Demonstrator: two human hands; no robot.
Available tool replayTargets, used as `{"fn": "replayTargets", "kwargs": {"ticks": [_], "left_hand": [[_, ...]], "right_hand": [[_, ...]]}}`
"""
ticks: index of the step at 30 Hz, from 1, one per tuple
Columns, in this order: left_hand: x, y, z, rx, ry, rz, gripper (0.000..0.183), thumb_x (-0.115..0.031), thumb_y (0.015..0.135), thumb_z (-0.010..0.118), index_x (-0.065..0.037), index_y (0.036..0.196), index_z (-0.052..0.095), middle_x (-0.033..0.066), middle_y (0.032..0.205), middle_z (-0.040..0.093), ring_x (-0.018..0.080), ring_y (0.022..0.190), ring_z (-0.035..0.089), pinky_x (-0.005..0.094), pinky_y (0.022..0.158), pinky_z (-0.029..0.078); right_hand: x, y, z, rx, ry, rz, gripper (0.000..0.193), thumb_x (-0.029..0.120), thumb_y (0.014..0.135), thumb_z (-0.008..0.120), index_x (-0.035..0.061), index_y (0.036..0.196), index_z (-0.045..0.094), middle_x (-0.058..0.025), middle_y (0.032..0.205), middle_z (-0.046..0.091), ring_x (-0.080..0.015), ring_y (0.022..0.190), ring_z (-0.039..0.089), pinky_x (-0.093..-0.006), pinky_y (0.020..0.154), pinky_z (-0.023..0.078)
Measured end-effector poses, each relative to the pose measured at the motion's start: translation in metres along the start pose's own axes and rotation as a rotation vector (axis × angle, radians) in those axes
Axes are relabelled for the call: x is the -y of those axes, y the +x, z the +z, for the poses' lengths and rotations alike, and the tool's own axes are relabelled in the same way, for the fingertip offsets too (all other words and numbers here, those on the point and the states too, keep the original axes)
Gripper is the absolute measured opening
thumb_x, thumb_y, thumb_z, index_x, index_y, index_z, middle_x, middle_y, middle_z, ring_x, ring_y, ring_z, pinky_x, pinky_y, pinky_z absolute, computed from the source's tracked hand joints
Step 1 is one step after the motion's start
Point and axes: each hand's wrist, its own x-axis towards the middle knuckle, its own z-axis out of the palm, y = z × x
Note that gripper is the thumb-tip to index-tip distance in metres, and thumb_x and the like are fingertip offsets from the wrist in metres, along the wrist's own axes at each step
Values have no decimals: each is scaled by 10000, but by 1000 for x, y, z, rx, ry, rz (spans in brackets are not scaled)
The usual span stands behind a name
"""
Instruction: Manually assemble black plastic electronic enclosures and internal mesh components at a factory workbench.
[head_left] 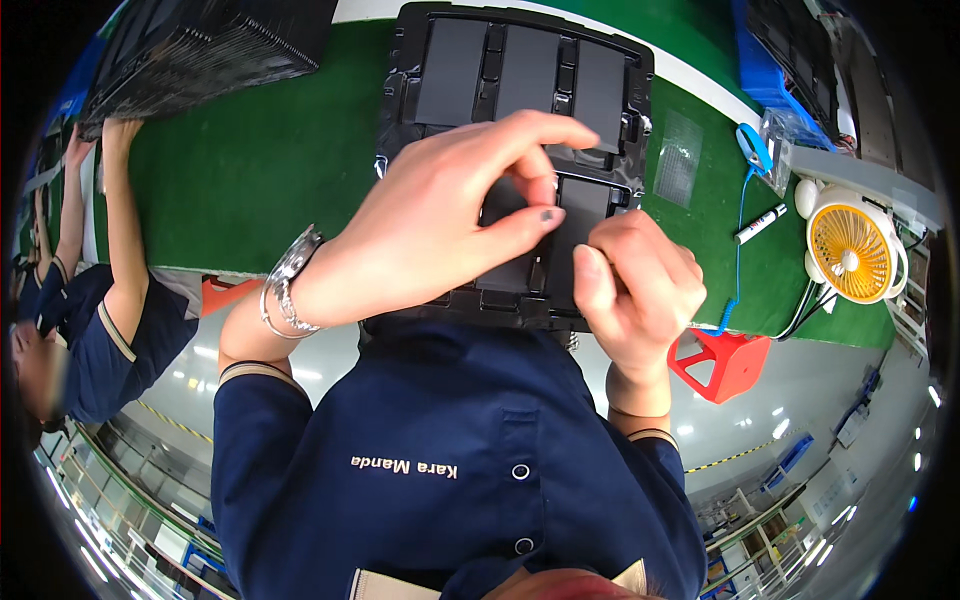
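Note:
In front of me lies a black moulded plastic tray, its pockets filled with flat dark grey rectangular pieces. Above the tray's middle is my left hand, open, its index finger stretched out and its thumb apart from it. A small dark mark shows at that thumb's tip; I cannot tell what it is. My right hand is closed over the tray's near right corner, thumb against curled fingers. Whatever it pinches, if anything, is hidden. The hands partly cover the tray's nearer pockets.
On the green table, a clear ribbed plastic sheet lies right of the tray, with a marker, a blue coiled cord and a yellow-white fan beyond. Stacked black trays stand far left, near another person's arm. A red stool stands below.

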Motion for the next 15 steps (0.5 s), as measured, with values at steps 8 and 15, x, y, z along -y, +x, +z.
{"fn": "replayTargets", "kwargs": {"ticks": [8,15], "left_hand": [[17,-69,-18,73,599,79,651,-139,588,822,-112,1203,611,44,1091,568,302,1090,502,441,931,411],[36,-73,-25,18,738,274,652,-318,642,812,-102,1228,623,54,920,591,245,851,593,359,718,479]], "right_hand": [[0,-12,6,42,327,246,122,24,807,677,-19,719,605,-55,641,564,-138,485,487,-261,464,371],[10,-11,13,59,420,283,114,7,815,669,-25,729,602,-43,626,537,-104,473,426,-260,454,327]]}}
